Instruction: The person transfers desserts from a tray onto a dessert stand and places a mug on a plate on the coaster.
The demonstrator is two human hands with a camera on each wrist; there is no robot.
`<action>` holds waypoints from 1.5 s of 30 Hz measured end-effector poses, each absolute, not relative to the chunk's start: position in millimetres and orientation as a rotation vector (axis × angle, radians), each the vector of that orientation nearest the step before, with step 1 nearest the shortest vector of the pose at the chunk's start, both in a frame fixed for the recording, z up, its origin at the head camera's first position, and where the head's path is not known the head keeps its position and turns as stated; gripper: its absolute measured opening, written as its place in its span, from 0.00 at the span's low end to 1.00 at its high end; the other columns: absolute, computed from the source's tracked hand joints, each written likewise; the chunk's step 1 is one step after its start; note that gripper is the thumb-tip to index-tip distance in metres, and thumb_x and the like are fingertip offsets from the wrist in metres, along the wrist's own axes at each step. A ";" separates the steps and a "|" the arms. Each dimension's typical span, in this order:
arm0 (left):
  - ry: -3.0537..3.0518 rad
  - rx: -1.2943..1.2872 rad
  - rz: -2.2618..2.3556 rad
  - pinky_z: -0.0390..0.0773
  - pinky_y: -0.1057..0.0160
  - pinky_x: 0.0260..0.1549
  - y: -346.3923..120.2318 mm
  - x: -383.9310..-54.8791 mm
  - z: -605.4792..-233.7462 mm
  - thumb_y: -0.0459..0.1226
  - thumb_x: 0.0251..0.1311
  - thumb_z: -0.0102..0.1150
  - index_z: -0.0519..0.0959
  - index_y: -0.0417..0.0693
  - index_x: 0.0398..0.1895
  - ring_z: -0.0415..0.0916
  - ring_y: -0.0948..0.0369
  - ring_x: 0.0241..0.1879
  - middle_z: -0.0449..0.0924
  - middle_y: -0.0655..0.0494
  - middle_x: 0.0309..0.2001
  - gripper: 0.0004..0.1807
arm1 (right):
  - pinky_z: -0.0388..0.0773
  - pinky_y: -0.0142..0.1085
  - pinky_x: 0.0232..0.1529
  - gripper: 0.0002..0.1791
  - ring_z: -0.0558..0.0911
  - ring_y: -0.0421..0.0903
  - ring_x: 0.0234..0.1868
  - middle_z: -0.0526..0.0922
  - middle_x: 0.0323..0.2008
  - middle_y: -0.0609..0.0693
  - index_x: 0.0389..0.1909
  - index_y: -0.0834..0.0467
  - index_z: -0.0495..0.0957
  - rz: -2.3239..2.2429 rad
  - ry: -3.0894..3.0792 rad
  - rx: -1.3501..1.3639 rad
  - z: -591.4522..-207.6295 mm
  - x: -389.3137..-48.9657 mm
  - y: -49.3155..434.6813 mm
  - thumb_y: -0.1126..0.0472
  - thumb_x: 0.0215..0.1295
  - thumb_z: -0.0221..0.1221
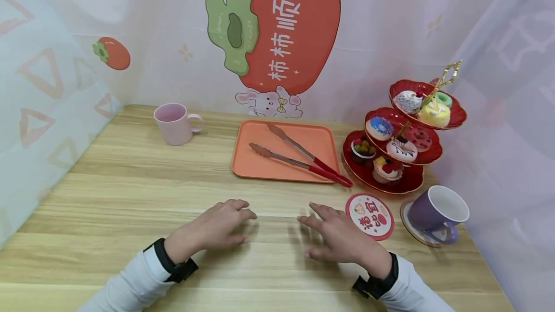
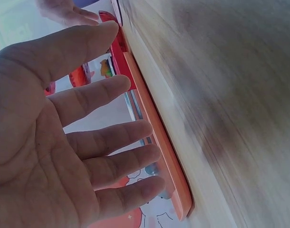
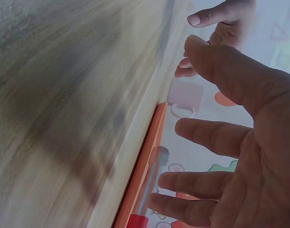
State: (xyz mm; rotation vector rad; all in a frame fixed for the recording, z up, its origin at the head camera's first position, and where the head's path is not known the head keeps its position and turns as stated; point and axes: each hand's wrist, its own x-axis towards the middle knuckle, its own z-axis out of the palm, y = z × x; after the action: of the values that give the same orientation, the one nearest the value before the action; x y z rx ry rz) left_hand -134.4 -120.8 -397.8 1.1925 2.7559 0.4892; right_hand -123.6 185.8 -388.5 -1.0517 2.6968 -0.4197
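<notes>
Both hands hover over the wooden table (image 1: 143,196) with fingers spread and nothing held. My left hand (image 1: 217,227) is left of centre, and my right hand (image 1: 340,237) faces it from the right. Beyond them lies an orange tray (image 1: 247,165), with red-handled tongs (image 1: 323,167) resting across it and their handle end passing over its near right edge. A round red-and-white coaster (image 1: 368,215) lies just beyond my right wrist. In the left wrist view the left palm (image 2: 45,156) shows bare; the right palm (image 3: 264,180) does likewise in its own view.
A pink mug (image 1: 173,126) stands at the back left. On the right rises a three-tier red stand (image 1: 409,184) bearing several cakes and doughnuts. Nearer, a purple mug (image 1: 433,213) sits on another coaster (image 1: 407,215). A printed cloth (image 1: 173,37) hangs behind the table.
</notes>
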 end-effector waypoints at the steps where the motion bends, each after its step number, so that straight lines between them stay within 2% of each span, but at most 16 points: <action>1: 2.757 1.199 0.489 0.74 0.46 0.45 -121.1 -134.7 -398.0 0.42 0.50 0.68 0.78 0.44 0.48 0.70 0.45 0.52 0.72 0.37 0.52 0.22 | 0.64 0.60 0.56 0.35 0.64 0.60 0.62 0.63 0.63 0.65 0.60 0.52 0.72 -0.419 2.695 -1.049 -388.6 -123.7 185.9 0.43 0.51 0.66; 7: 2.815 1.221 0.578 0.77 0.48 0.42 -124.6 -144.3 -399.5 0.39 0.48 0.69 0.78 0.42 0.47 0.72 0.47 0.49 0.74 0.39 0.49 0.22 | 0.65 0.59 0.56 0.35 0.64 0.60 0.62 0.64 0.62 0.65 0.60 0.53 0.72 -0.406 2.688 -1.087 -389.7 -122.2 186.3 0.43 0.52 0.66; 11: 2.926 1.140 0.723 0.77 0.49 0.45 -132.0 -158.7 -399.8 0.38 0.48 0.69 0.76 0.40 0.50 0.73 0.48 0.49 0.74 0.40 0.49 0.25 | 0.64 0.58 0.56 0.35 0.65 0.59 0.61 0.65 0.61 0.66 0.60 0.54 0.71 -0.405 2.674 -1.099 -390.6 -121.5 185.7 0.44 0.52 0.66; 17: 3.070 0.770 0.975 0.70 0.42 0.52 -155.1 -187.6 -402.6 0.36 0.51 0.67 0.63 0.36 0.63 0.64 0.43 0.57 0.65 0.36 0.59 0.36 | 0.64 0.58 0.57 0.36 0.65 0.59 0.62 0.65 0.61 0.65 0.61 0.54 0.71 -0.413 2.663 -1.096 -391.2 -120.6 184.8 0.43 0.52 0.66; 23: 3.130 0.361 1.249 0.60 0.36 0.56 -184.3 -224.1 -406.6 0.34 0.51 0.64 0.53 0.30 0.66 0.56 0.37 0.61 0.56 0.30 0.62 0.42 | 0.64 0.58 0.57 0.37 0.64 0.59 0.62 0.65 0.61 0.65 0.61 0.54 0.70 -0.428 2.651 -1.089 -391.2 -120.1 184.7 0.43 0.52 0.66; 27: 3.134 0.087 1.372 0.59 0.37 0.57 -198.6 -242.1 -408.7 0.34 0.53 0.63 0.52 0.29 0.66 0.56 0.35 0.60 0.57 0.27 0.61 0.41 | 0.64 0.59 0.57 0.37 0.64 0.59 0.62 0.65 0.62 0.64 0.61 0.54 0.70 -0.428 2.633 -1.071 -391.2 -119.8 184.5 0.43 0.52 0.66; 32: 3.106 -0.136 1.480 0.58 0.39 0.59 -207.6 -255.8 -412.1 0.34 0.54 0.62 0.50 0.30 0.67 0.55 0.35 0.61 0.56 0.27 0.61 0.42 | 0.63 0.59 0.57 0.37 0.64 0.59 0.62 0.65 0.62 0.64 0.61 0.54 0.70 -0.425 2.624 -1.069 -391.0 -118.9 184.7 0.42 0.52 0.65; 39: 3.065 -0.373 1.637 0.59 0.45 0.60 -213.8 -269.6 -418.8 0.35 0.53 0.61 0.48 0.31 0.67 0.57 0.40 0.60 0.56 0.30 0.61 0.43 | 0.63 0.58 0.58 0.37 0.64 0.59 0.62 0.65 0.62 0.63 0.62 0.53 0.70 -0.419 2.616 -1.042 -389.6 -117.0 186.0 0.42 0.52 0.65; 45: 3.010 -0.604 1.752 0.60 0.47 0.60 -219.1 -278.3 -416.5 0.36 0.51 0.61 0.50 0.37 0.67 0.56 0.43 0.60 0.56 0.35 0.61 0.43 | 0.63 0.59 0.58 0.36 0.64 0.59 0.62 0.64 0.62 0.63 0.61 0.52 0.71 -0.412 2.621 -1.031 -389.9 -115.9 187.0 0.42 0.52 0.66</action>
State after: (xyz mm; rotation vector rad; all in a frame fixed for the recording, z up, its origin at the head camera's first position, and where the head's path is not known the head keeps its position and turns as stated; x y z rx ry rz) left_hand -278.3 -219.1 -416.5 -0.6040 3.0096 1.7517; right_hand -115.9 187.0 -389.9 -1.0307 2.6206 -0.4119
